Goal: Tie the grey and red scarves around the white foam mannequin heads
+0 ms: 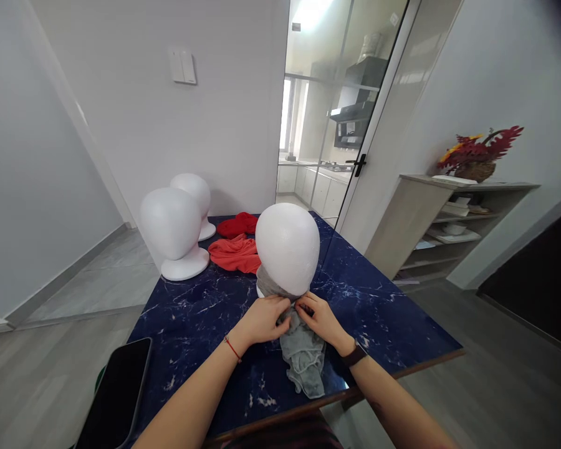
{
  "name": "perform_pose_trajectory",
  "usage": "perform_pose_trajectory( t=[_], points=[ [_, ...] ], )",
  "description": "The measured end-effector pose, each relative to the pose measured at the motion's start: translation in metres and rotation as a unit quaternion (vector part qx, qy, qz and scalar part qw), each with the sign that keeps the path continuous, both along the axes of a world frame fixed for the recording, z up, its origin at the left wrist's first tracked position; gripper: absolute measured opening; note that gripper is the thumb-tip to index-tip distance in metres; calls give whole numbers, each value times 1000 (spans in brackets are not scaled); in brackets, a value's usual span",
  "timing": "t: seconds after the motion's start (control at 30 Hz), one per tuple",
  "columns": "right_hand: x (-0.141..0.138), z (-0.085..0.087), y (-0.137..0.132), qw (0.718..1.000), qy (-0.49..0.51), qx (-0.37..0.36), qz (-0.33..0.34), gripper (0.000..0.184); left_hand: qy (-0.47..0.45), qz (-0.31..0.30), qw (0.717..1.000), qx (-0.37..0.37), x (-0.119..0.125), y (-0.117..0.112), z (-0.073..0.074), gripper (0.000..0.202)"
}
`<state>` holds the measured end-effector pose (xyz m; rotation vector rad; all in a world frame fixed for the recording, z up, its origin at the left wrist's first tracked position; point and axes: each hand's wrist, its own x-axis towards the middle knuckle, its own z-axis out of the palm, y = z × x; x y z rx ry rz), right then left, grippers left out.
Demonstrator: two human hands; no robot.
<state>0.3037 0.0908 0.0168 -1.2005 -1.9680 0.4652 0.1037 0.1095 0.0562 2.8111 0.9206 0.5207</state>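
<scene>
A white foam mannequin head [287, 246] stands upright on the blue marbled table [191, 349]. Round its neck runs a grey scarf [303, 355], whose ruffled ends hang down the front and lie on the tabletop towards me. My left hand [266, 319] grips the scarf at the neck from the left, fingers curled in. From the right, my right hand [318, 317] pinches the cloth just under the chin, close beside the left. The fingers partly hide the gathered fabric between them.
Two more foam heads [171, 224] stand at the table's back left. Beside them lie a coral cloth [236, 254] and a red cloth [238, 224]. A phone [116, 393] sits at the left edge. Behind are a glass door [327, 112] and a shelf unit [416, 218].
</scene>
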Motion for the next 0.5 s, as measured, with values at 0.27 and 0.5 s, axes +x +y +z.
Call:
perform_pose_trajectory(
  t=[0.27,0.5],
  points=[
    [0,-1,-3,1000,-15,-1,25,15,36,181,981,-54,20,-9,-14,21],
    [-1,1,-4,1000,-7,17,-11,18,-115,140,963,-200,-2,5,1,6]
  ],
)
